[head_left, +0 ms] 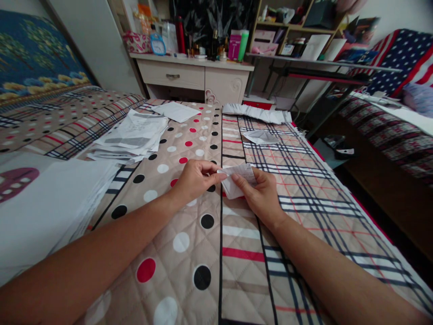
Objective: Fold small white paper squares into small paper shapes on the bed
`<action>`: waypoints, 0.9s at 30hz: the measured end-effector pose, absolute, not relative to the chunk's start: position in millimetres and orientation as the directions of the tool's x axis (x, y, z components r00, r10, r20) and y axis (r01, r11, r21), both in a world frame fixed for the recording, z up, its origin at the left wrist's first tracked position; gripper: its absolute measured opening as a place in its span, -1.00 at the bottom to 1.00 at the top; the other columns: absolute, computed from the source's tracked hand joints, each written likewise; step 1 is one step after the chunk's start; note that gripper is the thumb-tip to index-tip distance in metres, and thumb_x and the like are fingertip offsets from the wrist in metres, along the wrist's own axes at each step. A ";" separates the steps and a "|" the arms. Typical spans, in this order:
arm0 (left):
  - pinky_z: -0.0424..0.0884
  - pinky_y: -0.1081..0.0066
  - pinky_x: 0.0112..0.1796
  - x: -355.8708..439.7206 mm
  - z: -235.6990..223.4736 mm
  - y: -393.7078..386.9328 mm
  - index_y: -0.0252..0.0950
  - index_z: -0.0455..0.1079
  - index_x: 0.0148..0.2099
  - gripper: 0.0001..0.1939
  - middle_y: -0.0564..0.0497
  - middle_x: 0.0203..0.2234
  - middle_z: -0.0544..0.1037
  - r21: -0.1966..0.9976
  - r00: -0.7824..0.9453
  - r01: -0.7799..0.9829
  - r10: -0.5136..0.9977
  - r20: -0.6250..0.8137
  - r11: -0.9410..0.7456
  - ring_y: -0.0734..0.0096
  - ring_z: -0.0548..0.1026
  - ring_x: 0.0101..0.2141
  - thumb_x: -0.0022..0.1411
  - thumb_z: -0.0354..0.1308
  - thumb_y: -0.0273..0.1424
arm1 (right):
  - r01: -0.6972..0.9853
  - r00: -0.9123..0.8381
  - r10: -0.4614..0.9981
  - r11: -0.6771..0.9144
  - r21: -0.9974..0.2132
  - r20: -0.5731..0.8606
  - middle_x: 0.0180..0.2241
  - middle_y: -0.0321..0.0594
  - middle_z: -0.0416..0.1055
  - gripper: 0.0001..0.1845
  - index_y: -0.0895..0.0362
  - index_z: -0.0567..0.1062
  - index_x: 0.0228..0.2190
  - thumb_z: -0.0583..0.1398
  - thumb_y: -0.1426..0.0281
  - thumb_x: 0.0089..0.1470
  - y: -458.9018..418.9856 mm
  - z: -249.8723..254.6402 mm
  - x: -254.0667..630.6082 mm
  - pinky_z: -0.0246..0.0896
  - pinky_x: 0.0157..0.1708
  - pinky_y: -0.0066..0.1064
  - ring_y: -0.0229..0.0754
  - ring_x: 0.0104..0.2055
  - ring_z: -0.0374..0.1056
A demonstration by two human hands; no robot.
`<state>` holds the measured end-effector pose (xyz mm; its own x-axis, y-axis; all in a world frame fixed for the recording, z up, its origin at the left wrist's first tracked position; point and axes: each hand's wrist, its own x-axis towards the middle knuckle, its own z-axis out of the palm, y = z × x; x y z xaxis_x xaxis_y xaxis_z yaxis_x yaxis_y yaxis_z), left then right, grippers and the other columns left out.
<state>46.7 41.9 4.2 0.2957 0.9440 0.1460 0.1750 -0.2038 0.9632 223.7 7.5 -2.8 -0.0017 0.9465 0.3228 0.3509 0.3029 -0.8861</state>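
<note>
Over the middle of the patterned bedspread (189, 230), both my hands hold one small folded piece of white paper (233, 187) with faint print. My left hand (192, 180) pinches its left corner between thumb and fingertips. My right hand (264, 194) grips the right side, thumb on top and fingers behind, which hides part of the paper. Just beyond lies a loose greyish paper piece (260, 137). Farther off, a row of folded white papers (257, 113) rests near the bed's far edge.
A stack of printed sheets (130, 135) lies to the left, with a white sheet (177, 111) behind it. Large papers with a pink drawing (50, 203) cover the near left. A white dresser (172, 74) stands past the bed, and a metal-legged desk (324, 65) at the right.
</note>
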 end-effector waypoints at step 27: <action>0.06 0.58 -0.65 42.8 -0.3 49.8 -0.38 0.45 -0.41 -0.68 0.07 -0.64 0.40 0.994 0.369 -0.007 0.924 -0.098 0.109 0.65 0.24 -0.65 -0.01 0.32 -0.18 | -0.113 -0.107 0.993 0.042 -0.993 0.054 -0.52 -0.21 0.48 -0.56 0.16 0.53 -0.48 0.18 0.02 0.05 21.9 -4.1 232.0 0.29 -0.48 -0.41 -0.23 -0.51 0.35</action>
<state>42.8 49.8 -0.3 0.3686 0.9244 -0.0984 -0.0074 0.1088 0.9940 232.0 21.9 -4.1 -0.1070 0.9928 0.0539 -0.1128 0.0417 -0.9927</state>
